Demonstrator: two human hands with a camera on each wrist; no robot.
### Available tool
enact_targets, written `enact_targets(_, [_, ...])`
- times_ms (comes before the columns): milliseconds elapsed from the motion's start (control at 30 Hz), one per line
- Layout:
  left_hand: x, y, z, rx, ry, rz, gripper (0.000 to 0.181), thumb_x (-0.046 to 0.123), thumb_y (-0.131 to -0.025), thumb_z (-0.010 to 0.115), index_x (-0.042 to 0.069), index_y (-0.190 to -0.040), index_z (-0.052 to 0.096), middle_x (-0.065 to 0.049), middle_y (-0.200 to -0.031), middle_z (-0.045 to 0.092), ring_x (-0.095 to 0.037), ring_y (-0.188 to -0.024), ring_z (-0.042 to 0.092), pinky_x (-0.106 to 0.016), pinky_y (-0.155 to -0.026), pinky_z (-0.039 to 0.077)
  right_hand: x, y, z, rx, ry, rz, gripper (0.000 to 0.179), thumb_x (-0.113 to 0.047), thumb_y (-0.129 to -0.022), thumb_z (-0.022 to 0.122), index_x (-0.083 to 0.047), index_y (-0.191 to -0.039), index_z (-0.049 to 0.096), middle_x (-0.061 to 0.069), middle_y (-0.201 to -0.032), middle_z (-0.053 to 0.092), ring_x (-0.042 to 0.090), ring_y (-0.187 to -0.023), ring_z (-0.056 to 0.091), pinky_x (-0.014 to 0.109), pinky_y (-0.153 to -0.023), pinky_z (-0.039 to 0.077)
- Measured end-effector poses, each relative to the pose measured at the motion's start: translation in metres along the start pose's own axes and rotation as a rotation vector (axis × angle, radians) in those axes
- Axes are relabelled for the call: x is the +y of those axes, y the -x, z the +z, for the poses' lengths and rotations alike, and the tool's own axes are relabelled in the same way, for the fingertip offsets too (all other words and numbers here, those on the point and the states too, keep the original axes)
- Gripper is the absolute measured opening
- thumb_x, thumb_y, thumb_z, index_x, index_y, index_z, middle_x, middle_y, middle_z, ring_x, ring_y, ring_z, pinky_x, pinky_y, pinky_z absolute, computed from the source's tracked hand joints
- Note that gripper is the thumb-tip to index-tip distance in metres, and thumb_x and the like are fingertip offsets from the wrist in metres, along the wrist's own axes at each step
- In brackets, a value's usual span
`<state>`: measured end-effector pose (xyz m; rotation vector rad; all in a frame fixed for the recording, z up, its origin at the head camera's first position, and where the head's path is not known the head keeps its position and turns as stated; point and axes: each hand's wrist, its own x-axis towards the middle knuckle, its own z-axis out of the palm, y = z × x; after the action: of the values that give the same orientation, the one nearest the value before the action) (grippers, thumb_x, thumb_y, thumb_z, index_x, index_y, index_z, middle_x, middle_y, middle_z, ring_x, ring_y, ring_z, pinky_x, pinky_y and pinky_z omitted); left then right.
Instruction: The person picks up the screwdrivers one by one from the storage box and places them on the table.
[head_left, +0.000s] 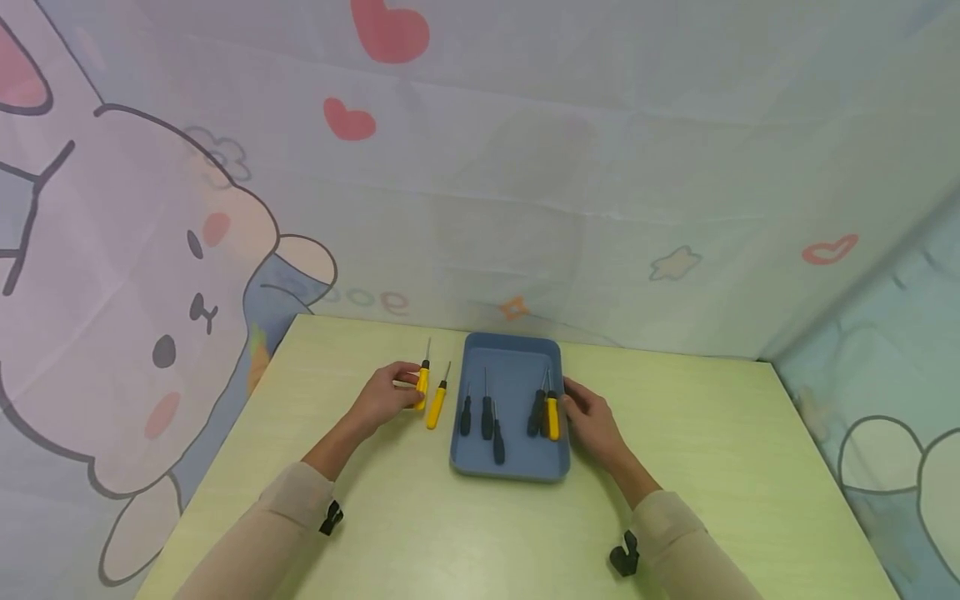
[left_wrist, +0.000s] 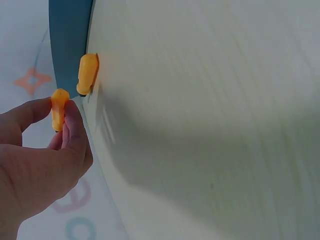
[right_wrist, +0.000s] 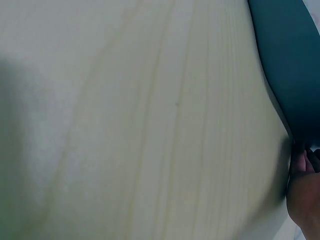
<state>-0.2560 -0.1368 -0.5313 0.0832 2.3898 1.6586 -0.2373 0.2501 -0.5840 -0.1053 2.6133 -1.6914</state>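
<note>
My left hand (head_left: pixel 382 400) pinches a yellow-handled screwdriver (head_left: pixel 422 387) between thumb and fingers, its shaft pointing away from me. In the left wrist view that same handle shows end-on, raised off the table. Just right of it, a second yellow-handled screwdriver (head_left: pixel 437 407) lies on the table beside the blue tray (head_left: pixel 512 472). My right hand (head_left: pixel 596 421) holds the tray by its right wall, thumb at the rim; its fingers are partly hidden. Inside the tray are several black-handled screwdrivers (head_left: pixel 487 418) and one with a yellow handle (head_left: pixel 552 417) along the right side.
The pale yellow-green table (head_left: pixel 712 467) runs up to a printed cloth backdrop (head_left: pixel 525 183) just behind the tray. Black straps (head_left: pixel 625 554) hang at both wrists. Another cloth wall (head_left: pixel 885 400) stands along the right side.
</note>
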Motion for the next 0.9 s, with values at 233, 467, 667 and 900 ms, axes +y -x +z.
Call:
enact_targets(233, [-0.007,-0.001,0.001,-0.004,-0.049,-0.036,0.051,0.0,-0.097,0.07,-0.006,-0.146,0.055,-0.026,-0.133,0.061,-0.035,-0.112,0.068,-0.041,-0.089,0.061,0.002,-0.001,0.0,0.008,0.009,-0.008,0.049,-0.017,-0.112,0.053,0.002,-0.157,0.047,0.023,-0.156,0.051,0.039,-0.14,0.054,0.052,-0.116,0.043])
enact_targets(467, [-0.015,-0.004,0.001,-0.019,-0.12,-0.039,0.051,0.002,-0.095,0.072,-0.007,-0.143,0.057,-0.024,-0.129,0.063,-0.036,-0.115,0.067,-0.035,-0.085,0.059,0.003,-0.001,0.001,-0.005,-0.012,0.001,0.049,-0.018,-0.112,0.054,0.001,-0.158,0.047,0.022,-0.157,0.051,0.037,-0.139,0.056,0.051,-0.114,0.045])
enact_targets(667, [-0.017,-0.006,0.006,-0.012,-0.165,-0.027,0.051,0.001,-0.092,0.07,-0.007,-0.141,0.059,-0.022,-0.127,0.064,-0.035,-0.113,0.067,-0.035,-0.083,0.059,0.001,0.0,0.001,-0.011,-0.028,-0.001,0.049,-0.017,-0.112,0.054,0.001,-0.157,0.048,0.022,-0.156,0.052,0.037,-0.137,0.058,0.051,-0.112,0.048])
enact_targets(900, [-0.017,-0.01,0.014,0.023,-0.258,-0.015,0.051,0.001,-0.089,0.069,-0.009,-0.139,0.06,-0.02,-0.123,0.066,-0.035,-0.113,0.067,-0.042,-0.092,0.059,0.001,-0.001,-0.001,-0.013,-0.025,-0.01,0.05,-0.018,-0.112,0.053,0.001,-0.158,0.046,0.022,-0.157,0.051,0.037,-0.137,0.058,0.05,-0.112,0.048])
